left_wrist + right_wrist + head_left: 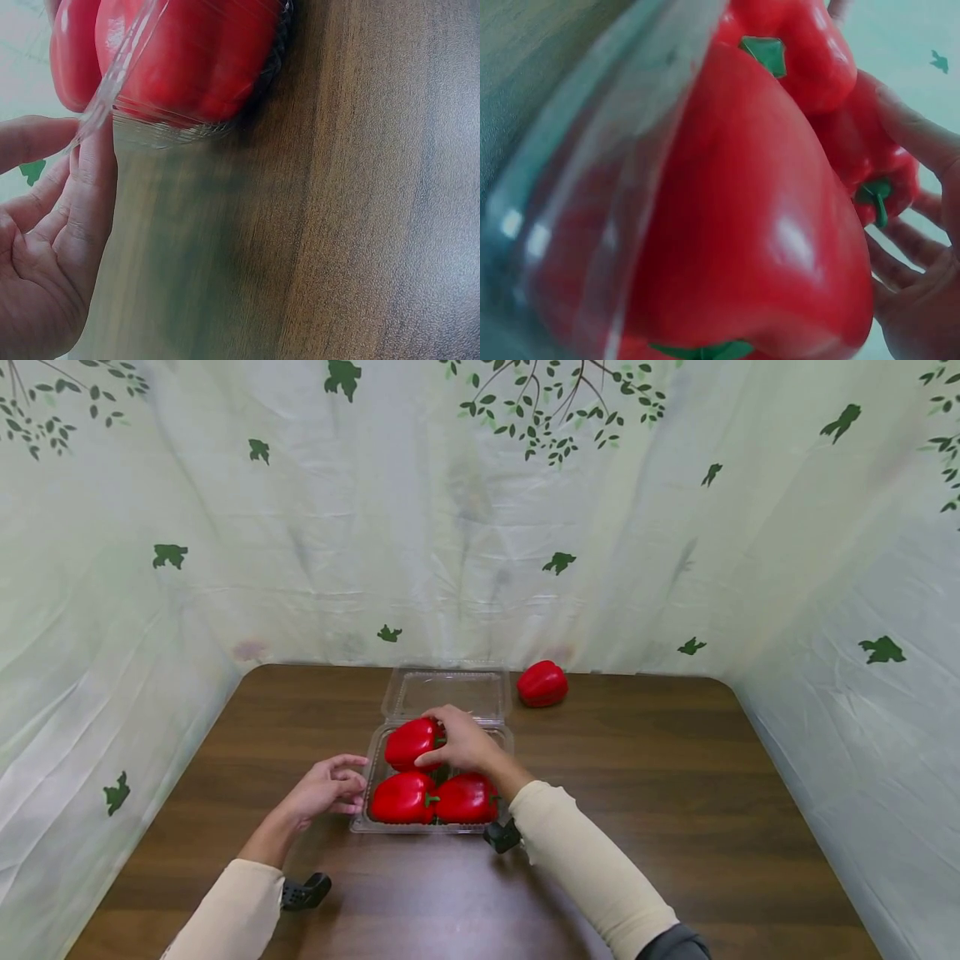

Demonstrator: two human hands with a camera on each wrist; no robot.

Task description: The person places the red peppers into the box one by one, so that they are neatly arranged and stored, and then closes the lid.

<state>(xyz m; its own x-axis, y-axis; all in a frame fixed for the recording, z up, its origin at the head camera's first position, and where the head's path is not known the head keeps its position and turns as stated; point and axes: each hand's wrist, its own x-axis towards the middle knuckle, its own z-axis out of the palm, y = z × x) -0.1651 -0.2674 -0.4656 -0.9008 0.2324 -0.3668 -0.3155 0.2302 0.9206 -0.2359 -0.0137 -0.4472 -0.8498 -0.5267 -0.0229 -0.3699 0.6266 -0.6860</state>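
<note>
A clear plastic clamshell box (360, 825) holds three red bell peppers with green stems. Two of them, a front left pepper (401, 799) and a front right pepper (467, 799), sit side by side. Behind them, at the back left of the box, is another bell pepper (408, 743). My right hand (467, 743) grips this one from its right, thumb in front and fingers behind. At the box's left edge, my left hand (327, 789) pinches the plastic rim (112, 79) between thumb and fingers, as the left wrist view shows.
The box's clear lid (450, 693) lies folded back toward the table's far edge. One more red bell pepper (542, 683) rests on the wooden table (637, 793) right of the lid. A leaf-print curtain (465, 543) surrounds the table at the back and sides.
</note>
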